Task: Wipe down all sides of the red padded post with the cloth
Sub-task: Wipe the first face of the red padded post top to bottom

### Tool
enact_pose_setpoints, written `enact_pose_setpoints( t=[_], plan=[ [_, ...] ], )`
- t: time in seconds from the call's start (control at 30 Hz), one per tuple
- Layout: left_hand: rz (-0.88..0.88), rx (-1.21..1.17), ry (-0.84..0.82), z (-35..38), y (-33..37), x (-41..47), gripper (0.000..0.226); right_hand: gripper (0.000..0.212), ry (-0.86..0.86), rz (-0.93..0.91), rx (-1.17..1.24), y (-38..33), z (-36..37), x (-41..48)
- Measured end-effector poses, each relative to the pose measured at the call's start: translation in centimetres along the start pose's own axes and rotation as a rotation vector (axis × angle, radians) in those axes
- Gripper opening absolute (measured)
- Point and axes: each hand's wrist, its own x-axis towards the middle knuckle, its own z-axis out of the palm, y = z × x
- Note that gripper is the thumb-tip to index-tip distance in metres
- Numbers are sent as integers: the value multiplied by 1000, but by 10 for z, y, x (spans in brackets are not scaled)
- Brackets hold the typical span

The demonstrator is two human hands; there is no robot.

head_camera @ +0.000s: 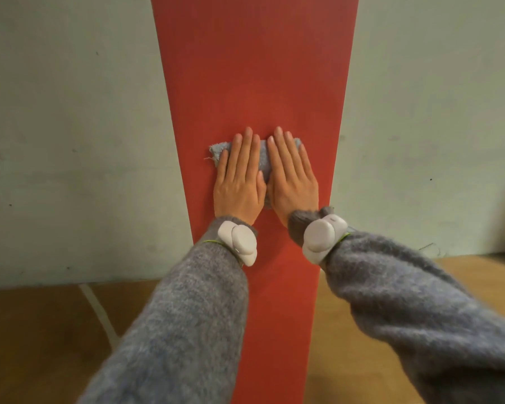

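Against the front face of the red padded post (254, 68), we pressed the grey cloth (218, 153) under both palms. Our left hand (239, 182) lay at nine o'clock and our right hand (293, 182) at three, fingers straight, flat, pointing to twelve.

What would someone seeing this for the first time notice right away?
The red padded post fills the middle of the view, standing against a pale wall. At its centre the left hand and right hand press a grey cloth flat against it, side by side, fingers straight. A white device sits on each grey-sleeved wrist.
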Motion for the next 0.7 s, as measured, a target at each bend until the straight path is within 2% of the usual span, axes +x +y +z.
enact_pose_setpoints(
  t=[0.13, 0.27, 0.37, 0.5, 0.6, 0.7],
  plan=[
    [87, 35, -94, 4, 4, -65, 52, 43, -101, 37, 18, -16, -3, -66],
    [137, 97, -132, 4, 6, -95, 56, 42, -187, -76, -26, -11, -10, -95],
    [151, 161, -140, 2, 6, -70, 68, 43, -162, -180, -60, 9, -8, -74],
    [124, 167, -98, 4, 13, -16, 53, 40, -70, -175, -61, 31, -9, -30],
    [135, 176, -33, 7, 22, 23, 51, 42, -36, -145, -79, 48, -16, 4],
    [111, 173, 16, 12, 28, 33, 52, 52, -45, -44, -15, 47, -21, 11]
  ],
)
